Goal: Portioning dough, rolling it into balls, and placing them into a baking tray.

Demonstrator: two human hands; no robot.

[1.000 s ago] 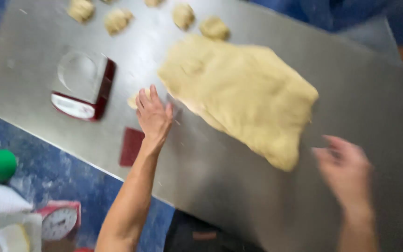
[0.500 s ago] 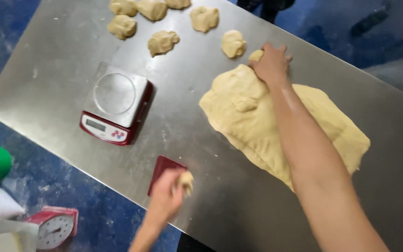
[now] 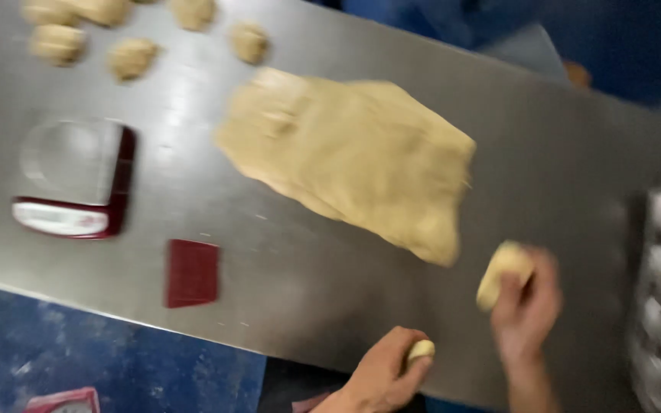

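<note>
Portioning looks underway: the right hand [image 3: 528,302] is gripping a pale dough lump [image 3: 503,274], the left hand [image 3: 386,372] is closing around a smaller dough piece [image 3: 420,350], beside the large flat dough slab [image 3: 353,157] on the steel worktop [image 3: 284,283].

A single head-worn camera looks steeply down on a steel table [image 3: 307,283] from the person's standing height — near enough that the table fills most of the picture, its near edge running toward 4 o'clock. The view faces 12 o'clock across the table to a blue floor beyond. The picture is motion-blurred. No second view shares this scene.
</note>
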